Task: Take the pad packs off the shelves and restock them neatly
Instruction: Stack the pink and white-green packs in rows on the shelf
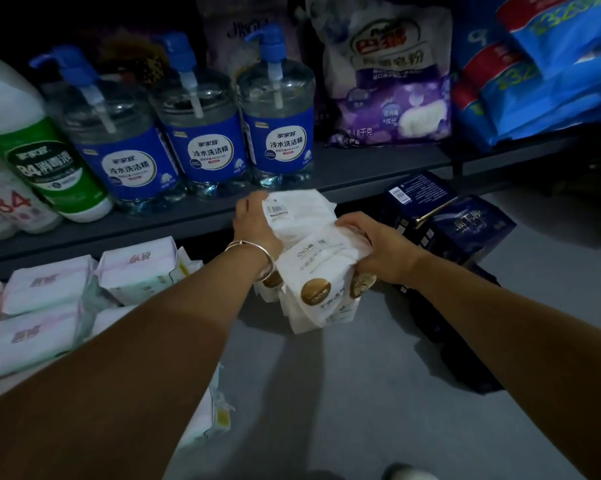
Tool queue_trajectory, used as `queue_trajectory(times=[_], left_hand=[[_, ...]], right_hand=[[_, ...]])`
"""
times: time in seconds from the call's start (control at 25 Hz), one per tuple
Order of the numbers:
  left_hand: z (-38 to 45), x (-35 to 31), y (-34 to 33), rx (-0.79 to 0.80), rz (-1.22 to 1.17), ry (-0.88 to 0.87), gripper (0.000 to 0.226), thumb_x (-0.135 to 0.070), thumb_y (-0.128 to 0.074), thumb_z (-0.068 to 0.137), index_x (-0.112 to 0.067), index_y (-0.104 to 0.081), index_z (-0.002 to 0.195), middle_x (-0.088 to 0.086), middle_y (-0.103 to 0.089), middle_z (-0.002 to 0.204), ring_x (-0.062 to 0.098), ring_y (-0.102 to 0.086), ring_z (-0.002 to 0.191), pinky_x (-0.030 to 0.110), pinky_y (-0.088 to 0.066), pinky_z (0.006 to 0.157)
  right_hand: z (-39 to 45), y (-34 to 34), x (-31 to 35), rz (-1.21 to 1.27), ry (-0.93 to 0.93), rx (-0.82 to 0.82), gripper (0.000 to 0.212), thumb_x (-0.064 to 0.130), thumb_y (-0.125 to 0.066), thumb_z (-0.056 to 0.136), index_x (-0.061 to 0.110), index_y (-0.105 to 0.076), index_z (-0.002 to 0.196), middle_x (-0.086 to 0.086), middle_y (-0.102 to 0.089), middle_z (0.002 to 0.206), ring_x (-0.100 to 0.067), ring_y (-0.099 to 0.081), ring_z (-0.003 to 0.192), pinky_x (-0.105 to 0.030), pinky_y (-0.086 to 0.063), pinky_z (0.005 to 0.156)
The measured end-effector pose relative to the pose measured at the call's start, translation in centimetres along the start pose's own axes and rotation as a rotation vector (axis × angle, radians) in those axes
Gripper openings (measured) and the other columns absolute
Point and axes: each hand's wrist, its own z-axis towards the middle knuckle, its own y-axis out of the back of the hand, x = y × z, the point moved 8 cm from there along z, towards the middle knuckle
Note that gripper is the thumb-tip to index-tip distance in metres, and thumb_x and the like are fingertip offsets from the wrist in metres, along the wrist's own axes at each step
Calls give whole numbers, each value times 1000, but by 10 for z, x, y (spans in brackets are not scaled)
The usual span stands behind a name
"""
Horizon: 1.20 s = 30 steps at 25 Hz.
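Several white pad packs with gold round marks (318,271) are bunched together just above the grey floor, in front of the lower shelf. My left hand (255,223), with a silver bangle on the wrist, grips the stack's left side, fingers wrapped over the top pack. From the right, my right hand (378,244) holds the same stack, fingers curled over its upper edge. Pink and white pad packs (46,306) lie in rows at the left. Dark blue pad packs (444,223) are piled to the right of my hands.
The dark shelf board (188,216) carries several clear pump bottles with blue labels (202,133), a green and white disinfectant bottle (46,161) and a purple detergent bag (389,81). Blue bags (541,71) sit at the upper right. Grey floor (344,393) spreads below my arms.
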Motion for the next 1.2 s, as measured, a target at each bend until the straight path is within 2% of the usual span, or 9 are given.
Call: queue_trajectory(times=[0.08, 0.2, 0.4, 0.52, 0.64, 0.76, 0.92, 1.04, 1.2], left_hand=[[2, 12, -12, 82, 41, 70, 83, -7, -74, 73, -22, -30, 142, 6, -14, 150, 28, -31, 133, 30, -29, 112], [7, 14, -12, 105, 10, 135, 76, 3, -57, 82, -23, -27, 146, 3, -4, 156, 24, -24, 140, 28, -24, 113], [10, 6, -1, 56, 99, 134, 69, 6, -42, 87, -25, -26, 147, 2, 1, 159, 25, -5, 146, 35, -18, 118], [2, 2, 4, 75, 203, 117, 72, 7, -44, 86, -27, -26, 147, 0, -1, 159, 25, 0, 146, 37, -17, 119], [-6, -7, 8, 137, 347, 67, 79, 4, -50, 85, -26, -17, 149, 2, -1, 159, 26, 2, 146, 42, -12, 120], [-19, -14, 21, 211, 486, 15, 79, -5, -56, 85, -18, -12, 150, 7, -8, 158, 26, -9, 146, 41, -17, 119], [-56, -29, 65, 299, 618, -65, 64, -16, -67, 81, -12, -39, 138, 9, -44, 140, 28, -46, 126, 36, -40, 104], [-81, -26, 104, 345, 719, 15, 81, -19, -74, 76, -13, -29, 144, 11, -39, 145, 28, -45, 127, 39, -40, 105], [-101, 14, 152, 343, 717, 53, 88, -25, -74, 77, -13, -22, 147, 10, -35, 148, 28, -43, 130, 37, -39, 105]], right_hand=[[0, 1, -14, 13, -48, -33, 68, -8, -64, 78, 27, -40, 132, -4, -48, 124, -17, -50, 107, -19, -45, 76], [1, -4, -20, 67, -67, -64, 67, -5, -68, 78, 25, -41, 131, 0, -46, 117, -16, -48, 104, -18, -44, 72], [1, -17, -17, -2, -50, -89, 74, -5, -67, 78, 26, -36, 138, 1, -36, 142, -22, -42, 126, -27, -43, 93], [-2, -16, -12, -155, -24, 31, 88, -5, -68, 77, 29, -25, 145, 2, -27, 151, -23, -32, 136, -36, -38, 109], [-6, -5, 8, -337, 8, 44, 85, -7, -59, 81, 25, -20, 149, 0, -17, 157, -24, -20, 143, -38, -28, 115], [-14, 2, 42, -495, 62, 2, 74, -6, -47, 85, 21, -22, 149, 0, -14, 159, -23, -16, 144, -36, -25, 116], [-29, -8, 96, -624, 171, 41, 62, 15, -54, 91, 23, -29, 147, -2, -33, 152, -26, -31, 137, -40, -34, 110], [-40, -19, 142, -705, 241, 71, 62, 31, -59, 89, 25, -32, 145, -5, -42, 146, -26, -36, 133, -41, -36, 108], [-37, -63, 216, -782, 351, 125, 68, 34, -63, 87, 19, -31, 145, -10, -43, 143, -30, -36, 132, -42, -37, 106]])
